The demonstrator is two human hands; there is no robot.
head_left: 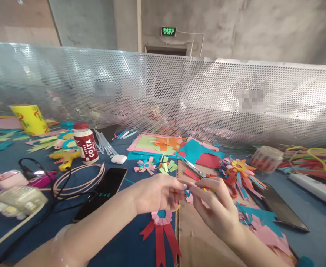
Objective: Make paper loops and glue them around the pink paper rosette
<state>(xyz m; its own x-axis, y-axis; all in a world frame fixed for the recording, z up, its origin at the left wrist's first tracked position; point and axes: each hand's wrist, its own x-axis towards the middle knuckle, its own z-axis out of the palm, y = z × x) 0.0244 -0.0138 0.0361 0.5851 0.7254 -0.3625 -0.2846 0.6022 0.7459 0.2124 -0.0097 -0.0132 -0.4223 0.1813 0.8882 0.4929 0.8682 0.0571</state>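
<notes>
My left hand [156, 191] and my right hand [217, 202] meet over the table, thumbs and fingertips pinched together. Between them is a small piece of pink and blue paper [188, 193], mostly hidden by the fingers. Just below my left hand lies a paper rosette [162, 217] with a pink pleated ring, blue centre and red ribbon tails. Scissors [195, 170] with orange-red handles rest beyond my right hand, their handles partly covered by it. A small pink and blue paper flower [146, 165] and green paper pieces [168, 165] lie beyond my left hand.
A phone [107, 185], coiled pink cable [79, 181], yellow glue gun [65, 159] and Costa bottle [85, 144] stand or lie leftward. Coloured sheets [143, 142] sit ahead, before a perforated metal screen [165, 96]. Rightward are a multicoloured rosette [239, 168], dark phone [282, 207] and jar [266, 159].
</notes>
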